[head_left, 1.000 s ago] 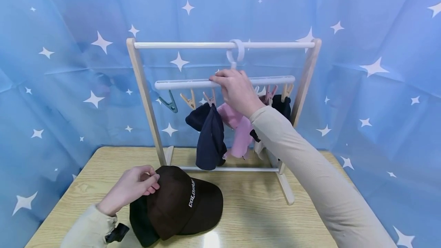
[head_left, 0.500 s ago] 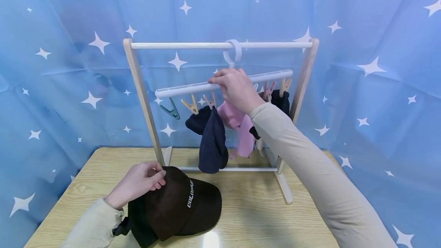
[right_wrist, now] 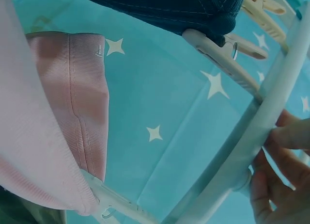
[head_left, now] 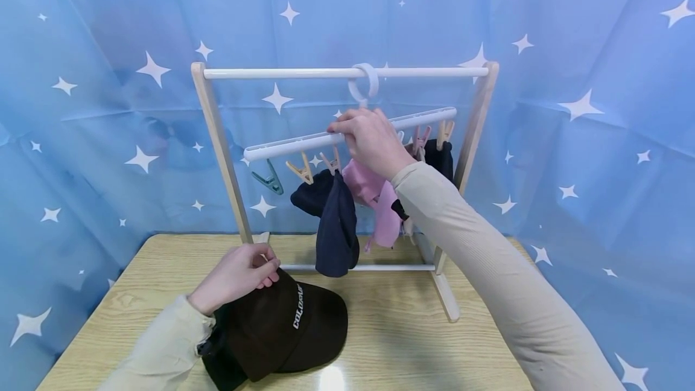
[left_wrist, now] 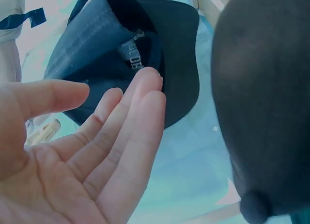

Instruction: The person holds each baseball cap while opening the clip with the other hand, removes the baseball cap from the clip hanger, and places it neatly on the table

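My right hand (head_left: 371, 137) grips the middle of a white clip hanger (head_left: 285, 145), just under its hook; the right wrist view shows thumb and fingers around the bar (right_wrist: 252, 136). The hanger tilts, left end low. A navy cap (head_left: 338, 228) hangs from a pale pink clip (head_left: 330, 162), and a pink cap (head_left: 387, 213) hangs further right. My left hand (head_left: 241, 273) is over a brown cap (head_left: 266, 324) on the table, fingertips at its crown. In the left wrist view that hand's fingers (left_wrist: 131, 136) are loosely bent with nothing between them.
The hanger's hook (head_left: 370, 80) loops over the top bar (head_left: 271, 73) of a wooden rack. Green (head_left: 269, 183) and yellow (head_left: 301, 171) clips at the left hold nothing. A dark cap (head_left: 221, 370) lies under the brown one. Another dark cap (head_left: 440, 158) hangs at the right end.
The hanger's left end has dropped and its right end has risen, while the right hand keeps its grip. My left hand has moved right and slightly up over the brown cap.
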A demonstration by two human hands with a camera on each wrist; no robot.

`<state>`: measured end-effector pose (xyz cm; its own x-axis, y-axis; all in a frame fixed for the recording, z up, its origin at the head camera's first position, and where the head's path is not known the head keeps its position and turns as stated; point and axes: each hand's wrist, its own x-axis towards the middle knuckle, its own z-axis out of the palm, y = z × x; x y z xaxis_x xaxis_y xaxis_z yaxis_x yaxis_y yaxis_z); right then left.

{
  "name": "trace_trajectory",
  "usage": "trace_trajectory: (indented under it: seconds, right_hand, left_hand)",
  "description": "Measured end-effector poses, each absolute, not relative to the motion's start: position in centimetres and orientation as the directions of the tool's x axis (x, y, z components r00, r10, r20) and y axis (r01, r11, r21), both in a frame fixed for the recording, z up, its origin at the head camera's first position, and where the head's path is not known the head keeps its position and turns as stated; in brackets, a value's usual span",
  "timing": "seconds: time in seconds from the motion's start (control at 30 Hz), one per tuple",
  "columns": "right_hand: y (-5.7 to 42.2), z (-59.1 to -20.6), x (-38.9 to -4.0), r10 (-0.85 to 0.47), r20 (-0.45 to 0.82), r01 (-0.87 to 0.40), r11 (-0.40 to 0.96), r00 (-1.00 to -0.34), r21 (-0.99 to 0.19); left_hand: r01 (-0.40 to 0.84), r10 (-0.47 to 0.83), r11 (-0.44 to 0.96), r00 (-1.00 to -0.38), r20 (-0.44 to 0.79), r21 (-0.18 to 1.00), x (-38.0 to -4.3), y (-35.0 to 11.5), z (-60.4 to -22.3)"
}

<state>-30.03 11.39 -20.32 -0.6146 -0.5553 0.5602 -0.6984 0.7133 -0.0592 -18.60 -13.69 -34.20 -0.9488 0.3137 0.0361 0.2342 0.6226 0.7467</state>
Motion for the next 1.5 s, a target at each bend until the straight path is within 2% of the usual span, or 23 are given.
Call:
trace_trajectory:
  seconds: [0.43, 0.73, 1.1, 1.3, 1.5]
  right_hand:
    - [11.3, -20.3, -29.9, -0.554, 0.551, -0.691, 0.72, -0.624, -0.058]
    - [11.3, -20.3, -29.8, -0.556, 0.547, -0.691, 0.721, -0.625, -0.057]
    - [11.3, -20.3, -29.8, -0.564, 0.546, -0.691, 0.721, -0.619, -0.039]
    - [11.3, -20.2, -29.8, -0.574, 0.556, -0.708, 0.706, -0.601, -0.036]
    - [11.4, -20.3, -29.8, -0.577, 0.566, -0.714, 0.699, -0.589, -0.031]
  left_hand:
    - [0.378, 0.413, 0.618, -0.902, 0.124, 0.69, -19.9, -12.1, -33.7]
    - [0.38, 0.42, 0.649, -0.901, 0.106, 0.659, -21.0, -10.4, -33.1]
    - [0.357, 0.432, 0.624, -0.899, 0.073, 0.695, -23.0, -7.5, -32.0]
    - [0.382, 0.477, 0.554, -0.874, 0.095, 0.74, -23.7, -6.4, -31.4]
    - [0.384, 0.43, 0.511, -0.889, 0.158, 0.769, -24.1, -5.6, -30.6]
